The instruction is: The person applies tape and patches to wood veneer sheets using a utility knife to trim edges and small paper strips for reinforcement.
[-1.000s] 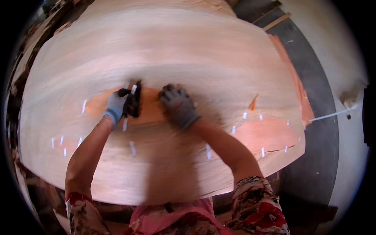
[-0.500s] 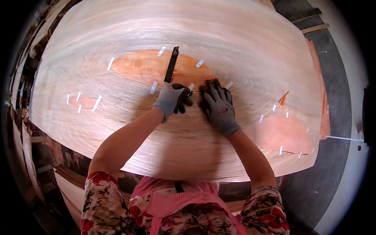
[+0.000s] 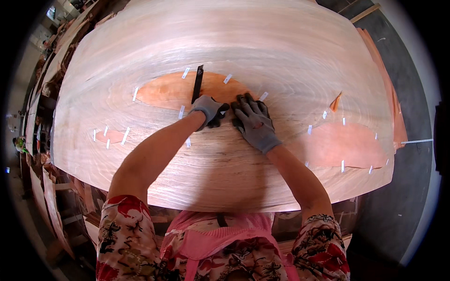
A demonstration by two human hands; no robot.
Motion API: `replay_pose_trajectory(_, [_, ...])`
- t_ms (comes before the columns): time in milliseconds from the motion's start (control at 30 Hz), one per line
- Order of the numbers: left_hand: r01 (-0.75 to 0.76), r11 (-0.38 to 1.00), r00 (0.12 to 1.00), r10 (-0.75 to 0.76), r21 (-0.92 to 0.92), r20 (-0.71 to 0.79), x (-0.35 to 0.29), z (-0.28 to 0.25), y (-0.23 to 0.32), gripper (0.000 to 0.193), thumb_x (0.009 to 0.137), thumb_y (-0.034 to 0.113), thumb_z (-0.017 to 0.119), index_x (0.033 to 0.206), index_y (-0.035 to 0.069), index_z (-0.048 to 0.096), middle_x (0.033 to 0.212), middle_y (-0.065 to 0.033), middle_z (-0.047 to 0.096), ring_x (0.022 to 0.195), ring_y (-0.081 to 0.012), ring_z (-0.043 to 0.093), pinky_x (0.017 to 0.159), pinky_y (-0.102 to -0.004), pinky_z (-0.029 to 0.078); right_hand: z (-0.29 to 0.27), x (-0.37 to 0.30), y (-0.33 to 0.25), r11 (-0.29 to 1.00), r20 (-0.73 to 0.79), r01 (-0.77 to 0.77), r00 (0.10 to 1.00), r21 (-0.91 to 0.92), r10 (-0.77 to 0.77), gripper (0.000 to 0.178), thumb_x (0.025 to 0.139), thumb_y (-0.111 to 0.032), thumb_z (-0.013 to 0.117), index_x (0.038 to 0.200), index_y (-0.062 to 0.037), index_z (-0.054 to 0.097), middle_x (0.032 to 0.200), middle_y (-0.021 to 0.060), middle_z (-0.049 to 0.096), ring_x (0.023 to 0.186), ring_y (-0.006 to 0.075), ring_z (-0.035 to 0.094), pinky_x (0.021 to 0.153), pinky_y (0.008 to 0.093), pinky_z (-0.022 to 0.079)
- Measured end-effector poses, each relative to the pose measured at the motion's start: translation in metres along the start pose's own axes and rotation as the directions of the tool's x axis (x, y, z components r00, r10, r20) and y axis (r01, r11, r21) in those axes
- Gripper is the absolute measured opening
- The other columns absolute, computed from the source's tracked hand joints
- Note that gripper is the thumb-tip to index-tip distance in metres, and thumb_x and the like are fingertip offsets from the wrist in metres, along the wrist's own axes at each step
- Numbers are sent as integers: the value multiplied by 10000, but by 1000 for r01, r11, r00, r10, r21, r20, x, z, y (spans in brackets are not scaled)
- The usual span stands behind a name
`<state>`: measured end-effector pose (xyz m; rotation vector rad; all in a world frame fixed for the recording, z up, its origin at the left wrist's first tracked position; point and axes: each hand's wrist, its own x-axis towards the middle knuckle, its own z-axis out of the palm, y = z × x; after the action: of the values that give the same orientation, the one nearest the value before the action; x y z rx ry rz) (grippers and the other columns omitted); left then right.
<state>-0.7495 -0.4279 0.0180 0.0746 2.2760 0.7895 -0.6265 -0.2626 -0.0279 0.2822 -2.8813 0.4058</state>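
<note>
My gloved left hand (image 3: 207, 111) is closed, and a long, flat black tool (image 3: 197, 84), like a blade, sticks out from its far side. The tool lies across an orange, leaf-shaped veneer patch (image 3: 166, 90) set in a large pale wood sheet. A bit of white tape shows at the left fingertips, partly hidden. Close by on the right, my gloved right hand (image 3: 254, 119) rests flat with fingers stretched over the patch's right end. White tape strips (image 3: 185, 73) bridge the patch's edges.
A small taped patch (image 3: 110, 136) lies at left and a larger pink one (image 3: 347, 145) at right. Above the latter sits a loose orange sliver (image 3: 335, 102). The wood sheet (image 3: 225, 28) reaches close to my body. Stacked wood edges (image 3: 51, 65) line the left.
The view has shifted, moving the sheet's left part rightward in the picture. My left hand now covers most of the tape by its fingertips. Both hands stay at the patch.
</note>
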Motion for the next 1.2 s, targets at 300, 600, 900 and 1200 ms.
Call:
replay_pose_trajectory(300, [-160, 920, 986, 136, -359, -93, -92, -22, -60, 244, 988, 245, 618, 1129, 61, 693, 710, -57, 686, 537, -102, 627, 470, -220, 453, -21, -1, -5, 999, -104, 42, 994, -5, -42, 453, 962, -301, 545, 1373, -110, 546, 1506, 139, 446, 1444, 324, 339, 1137, 513, 294])
replay_pose_trajectory(600, [-173, 934, 340, 355, 313, -871, -106, -120, -282, 547, 984, 250, 615, 1468, 76, 429, 1286, -179, 623, 1095, -312, 639, 941, -361, 503, -30, 47, -18, 968, 24, 249, 968, 33, -250, 424, 915, -181, 588, 1331, -97, 561, 1120, 139, 642, 1079, 291, 599, 870, 465, 463])
replay_pose_trajectory(900, [135, 957, 518, 152, 257, -842, -92, -188, -346, 691, 1002, 519, 441, 1544, 126, 270, 1564, -194, 337, 1429, -409, 324, 1162, -513, 263, 20, 157, -83, 968, 16, -248, 969, 25, 248, 697, 879, -441, 695, 1414, -69, 448, 943, 165, 711, 874, 346, 692, 761, 440, 525])
replay_pose_trajectory(1200, [281, 881, 604, 147, 382, -783, -23, -227, -373, 667, 1011, 476, 447, 1564, 152, 266, 1604, -132, 297, 1482, -364, 241, 1190, -511, 198, 69, 159, -55, 931, 112, -360, 929, 61, 352, 651, 882, -328, 649, 1478, -196, 422, 1081, 165, 681, 981, 320, 666, 962, 542, 475])
